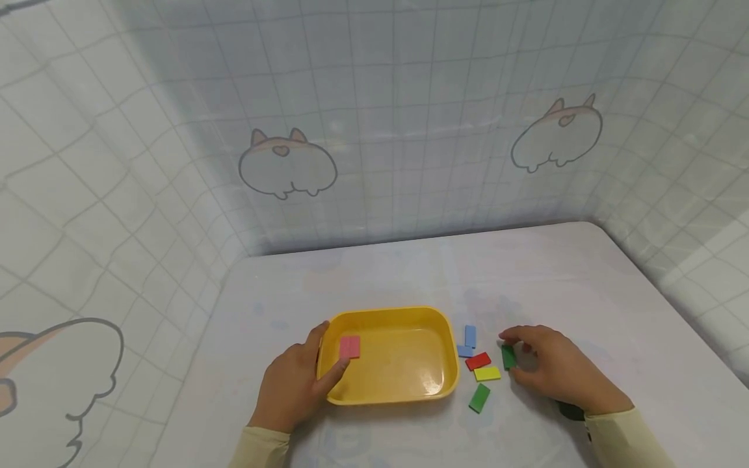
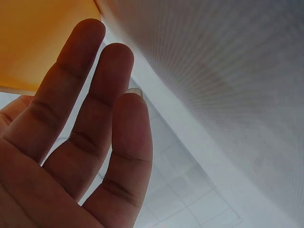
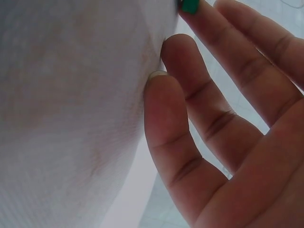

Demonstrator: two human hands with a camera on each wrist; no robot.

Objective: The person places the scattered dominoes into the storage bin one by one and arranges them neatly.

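Note:
A yellow tray point(image 1: 404, 398) lies on the table in the head view, with pink blocks point(image 1: 350, 347) side by side at its left end. My left hand point(image 1: 298, 383) holds the tray's left side, thumb over the rim and fingers along the outside. To the right of the tray, my right hand point(image 1: 547, 364) has thumb and fingertips around a small flat green block point(image 1: 508, 357). The right wrist view shows part of this green block point(image 3: 190, 5) at a fingertip, the other fingers low over the tabletop.
Between tray and right hand lie blue blocks point(image 1: 471, 336), a red block point(image 1: 478, 361), a yellow block point(image 1: 487, 374) and another green block point(image 1: 479, 398). A dark object point(image 1: 571, 411) shows under the right wrist. A patterned curtain point(image 1: 398, 130) stands behind the white table point(image 1: 398, 273).

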